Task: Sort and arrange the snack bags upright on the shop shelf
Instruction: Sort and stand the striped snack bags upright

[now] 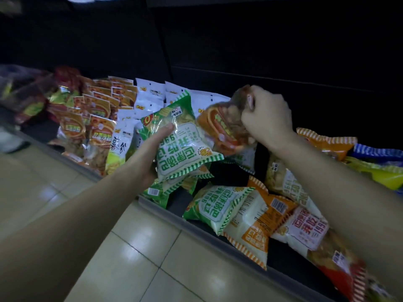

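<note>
Both hands gripped bags above the shelf (218, 233): left hand (152, 147) curled round a green-striped bag (185, 147) — thumb on its face; right hand (267, 117) fisted, pinching an orange-red bag (222, 129) by its top; one more green bag (214, 205) and one orange-striped bag (255, 227) lay flat near the shelf's front edge.

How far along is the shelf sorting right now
Roughly half. Done: the orange bags and white bags stand upright in rows at the left. In hand: the left hand holds a green bag, the right hand grips an orange-red bag. Left: the jumbled pile lying flat at the right.
</note>
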Demonstrator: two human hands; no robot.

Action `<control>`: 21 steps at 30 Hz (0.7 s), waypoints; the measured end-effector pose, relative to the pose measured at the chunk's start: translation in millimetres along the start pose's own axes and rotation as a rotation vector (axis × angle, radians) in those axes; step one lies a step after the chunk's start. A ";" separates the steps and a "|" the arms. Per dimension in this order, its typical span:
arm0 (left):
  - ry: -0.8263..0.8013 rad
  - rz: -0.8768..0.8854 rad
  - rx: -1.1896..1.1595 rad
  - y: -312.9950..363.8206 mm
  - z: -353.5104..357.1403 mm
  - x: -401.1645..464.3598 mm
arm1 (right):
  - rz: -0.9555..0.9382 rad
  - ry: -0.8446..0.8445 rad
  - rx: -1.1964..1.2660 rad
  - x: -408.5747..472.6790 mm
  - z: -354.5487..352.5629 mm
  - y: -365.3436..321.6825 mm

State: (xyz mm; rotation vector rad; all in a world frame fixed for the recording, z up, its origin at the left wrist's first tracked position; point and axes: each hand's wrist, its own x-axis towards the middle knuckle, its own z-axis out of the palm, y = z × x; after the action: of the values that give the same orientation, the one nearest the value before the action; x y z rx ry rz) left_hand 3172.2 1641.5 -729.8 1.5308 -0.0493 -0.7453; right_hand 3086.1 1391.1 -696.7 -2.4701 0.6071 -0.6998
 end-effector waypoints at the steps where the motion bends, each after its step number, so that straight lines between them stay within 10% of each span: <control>1: 0.024 0.009 0.002 1.9 -1.0 -1.6 | 0.102 0.004 0.191 0.5 -1.5 -3.0; 9: 0.202 0.028 -0.194 11.9 -20.6 -6.5 | 0.671 -0.236 1.222 -23.3 22.5 -29.1; 21: 0.497 -0.083 -0.337 45.3 -149.3 0.7 | 0.603 -0.063 1.303 -31.1 70.4 -164.3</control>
State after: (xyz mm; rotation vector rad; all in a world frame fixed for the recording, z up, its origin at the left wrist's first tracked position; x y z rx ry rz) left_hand 3261.9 1766.0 -701.7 1.3580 0.4903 -0.3943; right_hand 3148.2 1559.0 -667.1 -1.0270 0.5516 -0.4956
